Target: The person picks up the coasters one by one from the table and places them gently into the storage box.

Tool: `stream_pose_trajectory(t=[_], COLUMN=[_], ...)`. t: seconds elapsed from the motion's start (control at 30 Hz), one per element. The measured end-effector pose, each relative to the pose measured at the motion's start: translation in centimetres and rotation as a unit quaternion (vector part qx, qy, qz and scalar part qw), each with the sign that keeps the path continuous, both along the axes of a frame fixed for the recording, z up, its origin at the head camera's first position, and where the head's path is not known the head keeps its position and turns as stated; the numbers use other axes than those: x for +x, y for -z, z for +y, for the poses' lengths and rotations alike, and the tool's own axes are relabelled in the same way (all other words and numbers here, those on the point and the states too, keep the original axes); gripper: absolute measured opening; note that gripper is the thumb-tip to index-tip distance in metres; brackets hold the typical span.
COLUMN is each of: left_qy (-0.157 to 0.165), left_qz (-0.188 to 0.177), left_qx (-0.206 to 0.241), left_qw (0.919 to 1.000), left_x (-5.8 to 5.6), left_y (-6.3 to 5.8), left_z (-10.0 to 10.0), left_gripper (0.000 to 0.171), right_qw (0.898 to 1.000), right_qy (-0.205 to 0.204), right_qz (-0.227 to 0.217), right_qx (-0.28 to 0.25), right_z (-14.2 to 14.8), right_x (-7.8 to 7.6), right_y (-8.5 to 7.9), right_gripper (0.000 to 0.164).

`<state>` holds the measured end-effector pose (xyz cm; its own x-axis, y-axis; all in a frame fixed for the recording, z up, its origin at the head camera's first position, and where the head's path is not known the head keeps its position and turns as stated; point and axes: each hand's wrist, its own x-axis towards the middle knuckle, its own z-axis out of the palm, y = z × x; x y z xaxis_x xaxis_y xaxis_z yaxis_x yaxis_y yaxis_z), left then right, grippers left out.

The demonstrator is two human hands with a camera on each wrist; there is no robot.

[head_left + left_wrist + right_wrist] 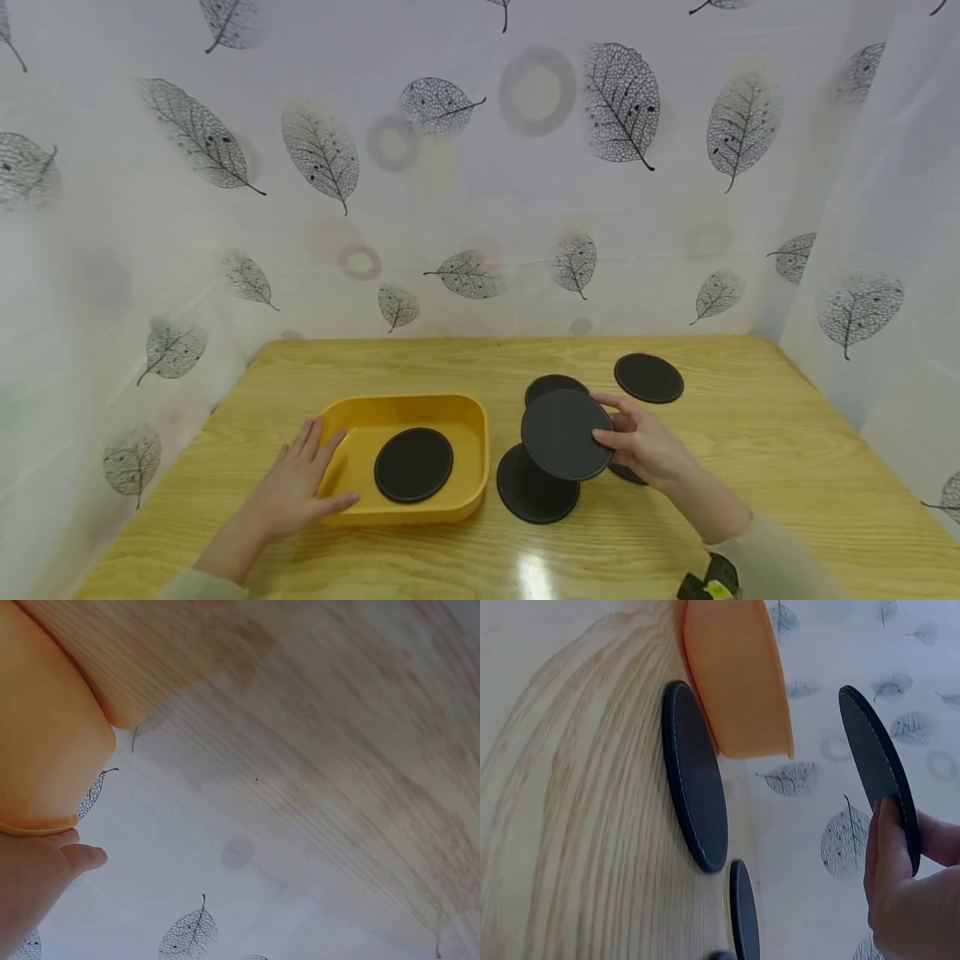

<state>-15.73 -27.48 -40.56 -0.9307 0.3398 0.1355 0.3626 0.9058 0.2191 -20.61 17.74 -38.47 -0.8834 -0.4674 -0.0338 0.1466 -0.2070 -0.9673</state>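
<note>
One disc (414, 465) is lying flat in the tray (408, 408), and that's all I'm counting inside it. A second, the held disc (566, 435), is hanging in the air just right of the tray, and four others are sitting out on the table (810, 467): the near disc (537, 496), the back disc (551, 383), the far disc (648, 377), plus the hidden disc (628, 473), mostly tucked behind the right hand (643, 442). So I'm reading this as early days, with most of them being outside the tray.

Hands, from my end of the feed: the right is pinching the held disc by its edge, thumb on one side, fingers on the other. The left hand (303, 483) isn't gripping anything as far as I'm seeing; its fingers are spreading loosely over the tray's left rim.

The held disc is looking thin, round and dark grey-black, kinda leathery imo, with pale stitching running around the edge. It's tilting, so its face is showing greyer than the tray one.
</note>
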Motion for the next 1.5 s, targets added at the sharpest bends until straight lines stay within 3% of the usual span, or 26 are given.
stream_pose_trajectory(t=[0.07, 0.23, 0.87, 1.5], left_qy=[-0.001, -0.002, -0.002, -0.004], left_qz=[0.001, 0.0, 0.004, 0.009], left_qx=[-0.001, 0.001, -0.004, -0.011], left_qw=[1.0, 1.0, 1.0, 0.9999], left_x=[0.0, 0.0, -0.2, -0.1], left_y=[0.0, 0.0, 0.4, 0.1], left_z=[0.0, 0.0, -0.2, 0.0], left_gripper=[0.081, 0.081, 0.081, 0.082], right_qw=[1.0, 0.999, 1.0, 0.999], right_qy=[0.005, 0.005, -0.008, 0.0], right_qz=[-0.008, -0.011, -0.011, -0.017], right_qx=[0.013, 0.029, 0.017, 0.039], right_z=[-0.9, -3.2, -11.3, -16.5], right_x=[0.0, -0.2, -1.7, -2.0], right_y=[-0.1, -0.2, 0.1, 0.1], right_gripper=[0.067, 0.066, 0.058, 0.056])
